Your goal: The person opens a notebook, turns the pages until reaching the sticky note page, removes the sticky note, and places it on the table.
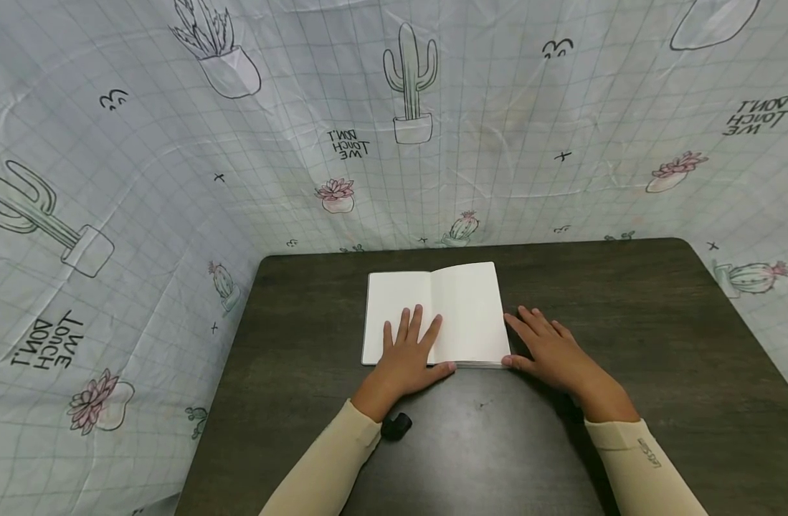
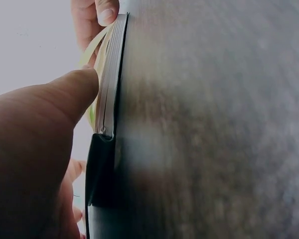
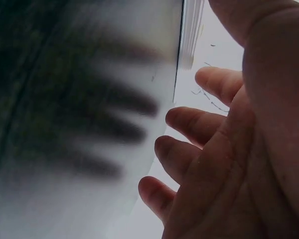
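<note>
An open notebook (image 1: 470,308) with blank white pages and a dark cover lies on the dark table. Spread fingers of my left hand (image 1: 406,364) rest on its left page, and that thumb lies across the near edge by the middle. At the right side is my right hand (image 1: 557,356), its thumb at the near right corner and its fingers loosely extended beside the edge. In the left wrist view, the notebook's page block (image 2: 109,79) appears edge-on, with some upper pages bowed up. The right wrist view has the right fingers (image 3: 192,124) apart, with nothing between them.
The dark wooden table (image 1: 303,430) reaches a white grid-patterned cloth (image 1: 497,107) with cactus drawings at the back and sides. A small black object (image 1: 396,427) sits by the left wrist, at the cuff of the cream sleeve (image 1: 335,459).
</note>
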Demonstrator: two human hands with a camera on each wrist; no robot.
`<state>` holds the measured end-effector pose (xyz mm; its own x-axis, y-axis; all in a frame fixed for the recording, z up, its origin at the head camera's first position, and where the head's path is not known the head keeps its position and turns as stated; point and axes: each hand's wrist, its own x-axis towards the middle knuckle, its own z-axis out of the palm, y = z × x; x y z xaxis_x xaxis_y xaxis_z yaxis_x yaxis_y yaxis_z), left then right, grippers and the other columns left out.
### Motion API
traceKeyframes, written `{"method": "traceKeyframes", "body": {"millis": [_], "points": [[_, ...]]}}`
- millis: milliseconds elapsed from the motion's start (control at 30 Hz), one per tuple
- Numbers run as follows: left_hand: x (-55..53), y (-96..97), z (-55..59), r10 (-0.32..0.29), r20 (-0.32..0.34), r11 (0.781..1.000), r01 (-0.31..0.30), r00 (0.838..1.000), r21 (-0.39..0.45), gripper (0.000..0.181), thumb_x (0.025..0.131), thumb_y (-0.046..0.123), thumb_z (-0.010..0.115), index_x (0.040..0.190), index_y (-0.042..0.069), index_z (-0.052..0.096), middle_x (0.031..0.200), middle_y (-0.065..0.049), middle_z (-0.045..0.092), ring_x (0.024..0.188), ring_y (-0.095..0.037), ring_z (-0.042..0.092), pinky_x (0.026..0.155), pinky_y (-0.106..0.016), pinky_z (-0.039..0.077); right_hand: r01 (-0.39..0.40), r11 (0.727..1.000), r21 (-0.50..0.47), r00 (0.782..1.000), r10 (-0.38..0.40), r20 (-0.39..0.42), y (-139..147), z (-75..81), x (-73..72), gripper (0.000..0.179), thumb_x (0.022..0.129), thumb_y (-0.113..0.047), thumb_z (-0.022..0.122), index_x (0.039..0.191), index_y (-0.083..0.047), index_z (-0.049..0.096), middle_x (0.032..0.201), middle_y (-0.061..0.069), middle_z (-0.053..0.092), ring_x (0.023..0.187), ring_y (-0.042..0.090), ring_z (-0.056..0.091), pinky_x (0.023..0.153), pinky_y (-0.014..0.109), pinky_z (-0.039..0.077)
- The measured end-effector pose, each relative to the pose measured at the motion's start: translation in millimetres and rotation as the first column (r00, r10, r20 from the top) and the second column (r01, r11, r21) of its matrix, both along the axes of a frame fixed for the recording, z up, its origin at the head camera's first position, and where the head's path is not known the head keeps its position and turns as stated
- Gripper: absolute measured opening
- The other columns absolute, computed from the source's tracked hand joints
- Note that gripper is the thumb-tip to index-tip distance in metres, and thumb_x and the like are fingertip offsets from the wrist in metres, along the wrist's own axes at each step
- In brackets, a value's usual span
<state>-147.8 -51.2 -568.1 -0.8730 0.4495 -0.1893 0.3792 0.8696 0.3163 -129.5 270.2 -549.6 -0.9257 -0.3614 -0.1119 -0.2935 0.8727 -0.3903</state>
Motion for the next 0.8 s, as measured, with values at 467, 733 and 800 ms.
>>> {"method": "traceKeyframes", "body": {"millis": [467, 733, 800], "points": [[0.8, -2.9, 2.1, 0.013, -0.032, 1.000, -0.012, 0.999, 0.025, 0.104, 0.101, 0.080, 0.048, 0.176, 0.024, 0.003, 0.182, -0.007, -0.012, 0.168, -0.029, -0.011, 0.131, -0.065, 0.000, 0.016, 1.000, -0.010, 1.000, -0.015, 0.020, -0.3, -1.3, -1.2, 0.090, 0.102, -0.055, 0.070, 0.171, -0.010, 0.032, 0.175, 0.030, 0.024, 0.161, 0.054, 0.019, 0.122, 0.077, 0.015], [1.0, -5.4, 2.4, 0.017, -0.107, 0.998, -0.010, 0.994, 0.065, 0.109, 0.102, 0.075, 0.056, 0.176, 0.021, -0.003, 0.182, -0.007, -0.014, 0.168, -0.029, -0.010, 0.132, -0.065, 0.004, 0.019, 1.000, -0.022, 1.000, -0.018, 0.019, 0.8, -2.2, -2.3, 0.090, 0.102, -0.054, 0.072, 0.170, -0.009, 0.033, 0.174, 0.030, 0.025, 0.160, 0.055, 0.021, 0.121, 0.077, 0.017], [1.0, -6.3, 2.3, 0.022, -0.132, 0.997, -0.011, 0.991, 0.082, 0.111, 0.101, 0.073, 0.059, 0.176, 0.021, -0.006, 0.182, -0.007, -0.015, 0.168, -0.029, -0.010, 0.132, -0.065, 0.005, 0.022, 0.999, -0.026, 0.999, -0.021, 0.025, 0.8, -2.9, -2.8, 0.090, 0.102, -0.053, 0.072, 0.170, -0.009, 0.033, 0.174, 0.030, 0.024, 0.160, 0.054, 0.020, 0.121, 0.077, 0.017]]}}
